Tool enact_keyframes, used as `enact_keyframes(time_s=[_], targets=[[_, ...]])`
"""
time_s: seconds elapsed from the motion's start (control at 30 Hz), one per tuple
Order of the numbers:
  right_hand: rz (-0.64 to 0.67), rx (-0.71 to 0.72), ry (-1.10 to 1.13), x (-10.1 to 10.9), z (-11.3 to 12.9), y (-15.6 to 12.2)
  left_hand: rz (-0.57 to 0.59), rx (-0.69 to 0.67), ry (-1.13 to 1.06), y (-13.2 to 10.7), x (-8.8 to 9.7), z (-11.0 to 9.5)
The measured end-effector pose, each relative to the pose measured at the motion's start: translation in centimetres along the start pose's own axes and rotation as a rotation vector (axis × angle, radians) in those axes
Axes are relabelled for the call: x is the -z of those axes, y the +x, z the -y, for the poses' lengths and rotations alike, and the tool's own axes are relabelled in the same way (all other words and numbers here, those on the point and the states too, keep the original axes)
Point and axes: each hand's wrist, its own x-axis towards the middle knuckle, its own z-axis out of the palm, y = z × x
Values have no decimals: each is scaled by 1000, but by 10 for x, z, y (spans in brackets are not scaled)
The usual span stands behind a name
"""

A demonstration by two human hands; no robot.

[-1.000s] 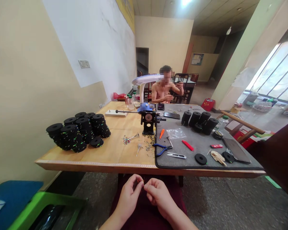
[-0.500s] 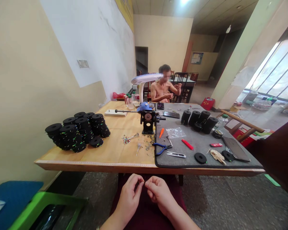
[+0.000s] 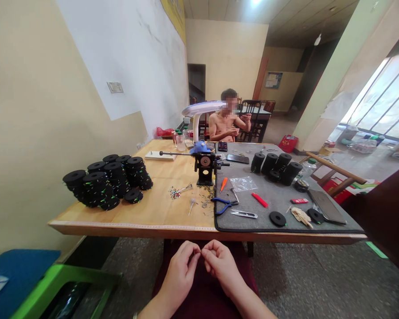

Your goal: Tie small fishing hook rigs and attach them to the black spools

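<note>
My left hand [image 3: 181,270] and my right hand [image 3: 220,265] meet over my lap, below the front edge of the wooden table [image 3: 159,212]. Both pinch with thumb and forefinger, fingertips almost touching. Whatever is held between them is too small to make out. On the table in front of me lie blue-handled pliers [image 3: 223,205], small snips [image 3: 244,215] and a scatter of tiny parts [image 3: 176,192]. A hand-crank winder [image 3: 204,165] stands in the table's middle.
Stacks of black spools [image 3: 106,181] sit on the table's left, more spools [image 3: 275,166] on the grey mat [image 3: 286,199]. A desk lamp [image 3: 201,110] stands behind the winder. A person sits at the far end. A green and blue stool [image 3: 36,274] is at lower left.
My hands have closed in slightly, the fingertips now nearer each other; the tiny orange piece seen between them earlier no longer shows. Nothing on the table moved.
</note>
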Motion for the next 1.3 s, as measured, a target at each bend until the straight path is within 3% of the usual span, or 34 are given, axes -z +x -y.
enact_keyframes(time_s=[0.37,0.63,0.8,1.13,1.3], targets=[[-48,20,123,7,-2,4,96,367,-487,3,-2,-6],[-87,92,61,5,2,2,94,482,-701,4,-2,-10],[-77,129,34,5,-3,4,153,546,-650,5,-4,-9],[-58,162,-99,3,0,2,66,352,-309,9,-3,-3],[4,153,-141,5,1,3,64,351,-257,11,0,-8]])
